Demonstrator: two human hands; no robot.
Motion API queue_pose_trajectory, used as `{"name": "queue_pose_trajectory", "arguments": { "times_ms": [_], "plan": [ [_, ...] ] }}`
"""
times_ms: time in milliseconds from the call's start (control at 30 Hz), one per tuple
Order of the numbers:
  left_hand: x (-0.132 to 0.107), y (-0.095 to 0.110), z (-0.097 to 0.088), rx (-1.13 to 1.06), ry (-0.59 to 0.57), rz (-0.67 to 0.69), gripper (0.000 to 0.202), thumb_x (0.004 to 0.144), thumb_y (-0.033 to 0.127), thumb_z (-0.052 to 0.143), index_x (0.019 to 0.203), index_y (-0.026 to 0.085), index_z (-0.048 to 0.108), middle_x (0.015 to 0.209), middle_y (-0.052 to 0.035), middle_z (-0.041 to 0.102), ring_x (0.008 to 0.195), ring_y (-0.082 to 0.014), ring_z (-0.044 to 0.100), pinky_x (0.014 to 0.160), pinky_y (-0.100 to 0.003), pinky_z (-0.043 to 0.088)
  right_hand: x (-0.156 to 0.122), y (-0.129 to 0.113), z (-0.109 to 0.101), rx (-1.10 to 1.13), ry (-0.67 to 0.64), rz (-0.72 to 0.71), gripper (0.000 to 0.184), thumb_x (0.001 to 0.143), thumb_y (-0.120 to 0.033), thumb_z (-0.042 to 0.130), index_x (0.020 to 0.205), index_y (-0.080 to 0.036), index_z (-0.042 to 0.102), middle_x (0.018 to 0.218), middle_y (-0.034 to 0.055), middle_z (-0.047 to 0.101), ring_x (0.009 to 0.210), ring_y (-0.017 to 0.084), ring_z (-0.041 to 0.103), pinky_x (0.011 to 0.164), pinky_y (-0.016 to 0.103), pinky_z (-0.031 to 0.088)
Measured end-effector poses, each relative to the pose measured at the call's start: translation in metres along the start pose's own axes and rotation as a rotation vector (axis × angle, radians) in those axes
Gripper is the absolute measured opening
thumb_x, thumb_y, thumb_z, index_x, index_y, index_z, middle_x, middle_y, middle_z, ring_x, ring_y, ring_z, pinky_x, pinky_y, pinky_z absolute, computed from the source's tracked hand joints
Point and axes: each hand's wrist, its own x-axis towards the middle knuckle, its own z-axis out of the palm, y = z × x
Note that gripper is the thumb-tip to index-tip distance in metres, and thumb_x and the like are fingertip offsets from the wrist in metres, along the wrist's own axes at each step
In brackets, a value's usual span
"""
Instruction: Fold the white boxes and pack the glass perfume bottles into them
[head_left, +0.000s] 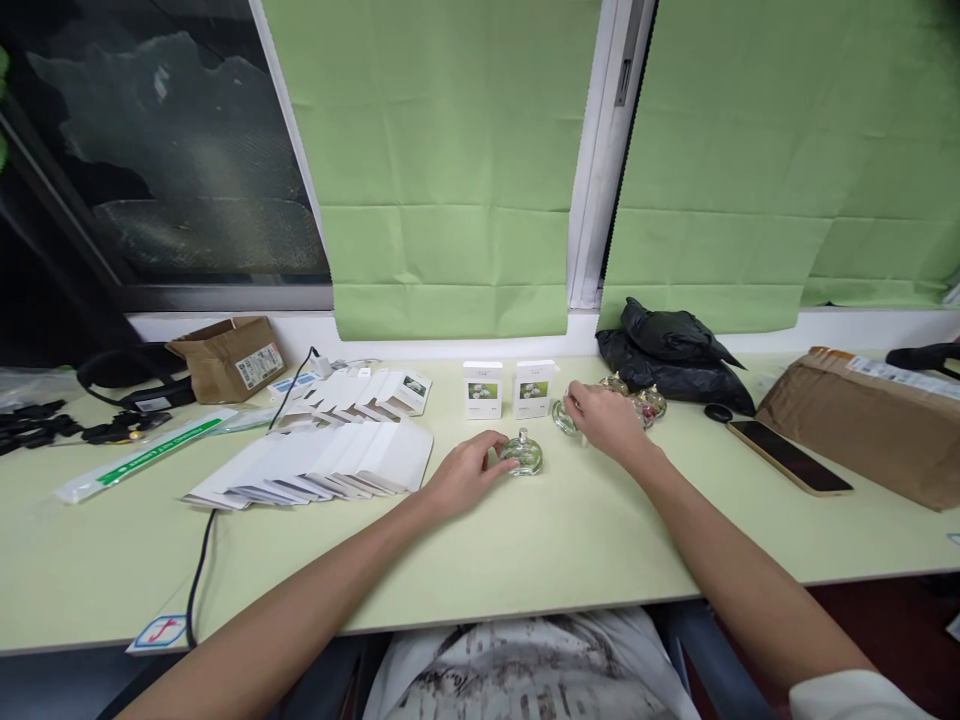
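Near the middle of the table stands a clear round glass perfume bottle with a green tint and a small neck on top. My left hand grips its left side between thumb and fingers. Farther right, my right hand is closed on a second glass perfume bottle, partly hidden by the fingers. Behind the right hand, several more bottles with gold-coloured tops are partly covered. Two small white boxes with a flower picture stand upright behind the bottles.
Flattened white cartons lie in overlapping rows at left, with a black cable beside them. An open brown box stands at back left. At right are a black plastic bag, a phone and a large brown parcel.
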Motion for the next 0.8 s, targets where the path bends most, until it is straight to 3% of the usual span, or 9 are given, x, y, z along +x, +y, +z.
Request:
{"name": "queue_pose_trajectory", "arguments": {
  "times_ms": [133,267,600,800],
  "plan": [
    [-0.001,0.000,0.000,-0.001,0.007,-0.007,0.042,0.096,0.057,0.058,0.119,0.023,0.066,0.081,0.0000,0.065,0.073,-0.0181,0.059,0.067,-0.029,0.041,0.002,0.011,0.000,-0.123,-0.145,0.156,0.038,0.108,-0.034,0.036,0.113,-0.015,0.068,0.106,0.0185,0.075,0.096,0.030,0.073,0.081,0.034,0.049],
    [-0.001,0.000,0.000,-0.019,0.000,-0.027,0.044,0.095,0.059,0.058,0.120,0.024,0.066,0.085,0.0001,0.067,0.071,-0.0174,0.058,0.065,-0.029,0.041,0.000,0.015,0.006,-0.112,-0.263,0.186,0.040,0.107,-0.034,0.037,0.114,-0.012,0.070,0.112,0.0218,0.074,0.106,0.033,0.073,0.088,0.039,0.051],
    [0.000,-0.001,0.001,-0.012,0.004,-0.013,0.044,0.095,0.059,0.058,0.119,0.023,0.065,0.086,-0.0001,0.067,0.071,-0.0170,0.058,0.065,-0.029,0.041,-0.008,0.008,0.011,-0.102,-0.346,0.115,0.039,0.105,-0.028,0.036,0.107,-0.011,0.072,0.110,0.0245,0.074,0.104,0.038,0.073,0.086,0.047,0.053],
    [0.000,-0.002,0.001,-0.014,0.016,0.005,0.042,0.095,0.057,0.059,0.118,0.023,0.066,0.090,-0.0015,0.069,0.072,-0.0177,0.059,0.066,-0.030,0.042,-0.016,-0.014,0.016,-0.054,-0.356,-0.044,0.028,0.101,-0.034,0.050,0.108,-0.014,0.068,0.103,0.0203,0.075,0.093,0.034,0.074,0.076,0.039,0.052]
  ]
}}
